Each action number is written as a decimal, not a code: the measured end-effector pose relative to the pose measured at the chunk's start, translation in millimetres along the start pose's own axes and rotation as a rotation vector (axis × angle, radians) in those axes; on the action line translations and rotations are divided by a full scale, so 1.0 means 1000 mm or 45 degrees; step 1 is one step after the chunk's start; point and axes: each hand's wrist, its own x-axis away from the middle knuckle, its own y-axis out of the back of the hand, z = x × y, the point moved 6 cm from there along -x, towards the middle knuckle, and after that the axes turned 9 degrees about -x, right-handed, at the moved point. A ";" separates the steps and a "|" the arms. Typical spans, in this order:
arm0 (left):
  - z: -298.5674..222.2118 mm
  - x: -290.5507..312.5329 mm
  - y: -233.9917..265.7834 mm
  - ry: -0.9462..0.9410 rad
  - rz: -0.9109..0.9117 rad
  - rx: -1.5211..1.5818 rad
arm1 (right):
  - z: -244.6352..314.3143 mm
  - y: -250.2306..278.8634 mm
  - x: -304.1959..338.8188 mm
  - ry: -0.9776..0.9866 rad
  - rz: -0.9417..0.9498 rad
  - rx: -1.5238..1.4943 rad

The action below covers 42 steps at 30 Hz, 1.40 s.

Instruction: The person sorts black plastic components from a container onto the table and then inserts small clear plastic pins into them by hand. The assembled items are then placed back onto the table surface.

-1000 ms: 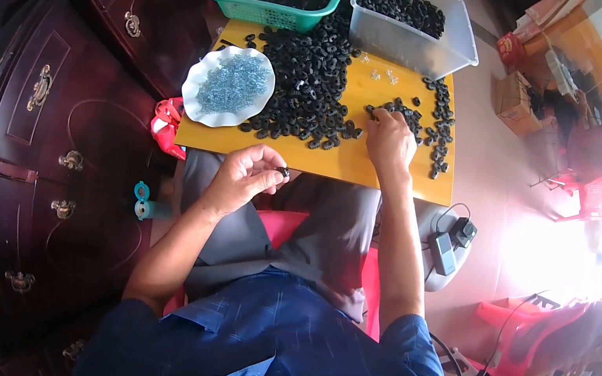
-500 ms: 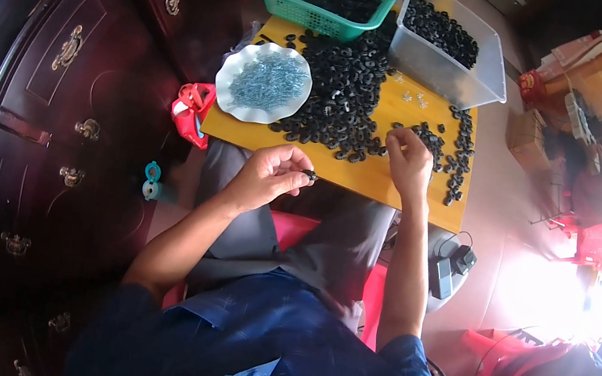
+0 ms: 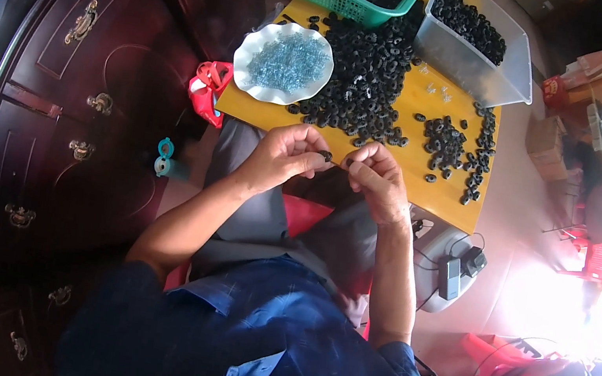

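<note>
In front of the table edge, above my lap, both hands are held close together. My left hand (image 3: 286, 160) pinches a small black ring-like part (image 3: 326, 156) between thumb and fingertips. Facing it, my right hand (image 3: 379, 182) is closed in a pinch, with a small dark piece (image 3: 350, 163) at its fingertips; its kind is too small to make out. Beyond my hands a heap of similar black parts (image 3: 363, 79) covers the middle of the yellow table (image 3: 251, 106). A smaller cluster of black parts (image 3: 445, 143) lies to the right.
A scalloped white plate (image 3: 242, 76) holds many thin clear-blue pieces. Behind stand a green basket (image 3: 347, 6) and a clear plastic bin (image 3: 467, 74), both with black parts. A few tiny clear bits (image 3: 438, 93) lie near the bin. Dark drawers (image 3: 58, 68) line the left.
My right hand has moved left and toward me, from the small cluster on the table to beside my left hand. The view has shifted slightly. My left hand keeps its black part.
</note>
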 end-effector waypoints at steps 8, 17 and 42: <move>-0.004 0.002 0.000 0.018 -0.026 -0.004 | 0.002 -0.011 0.002 0.026 -0.088 0.031; -0.005 0.003 -0.001 0.014 -0.016 -0.026 | -0.006 -0.003 0.001 0.043 -0.006 0.112; 0.007 0.001 -0.004 -0.033 -0.039 -0.153 | -0.011 -0.016 0.002 0.085 -0.015 0.309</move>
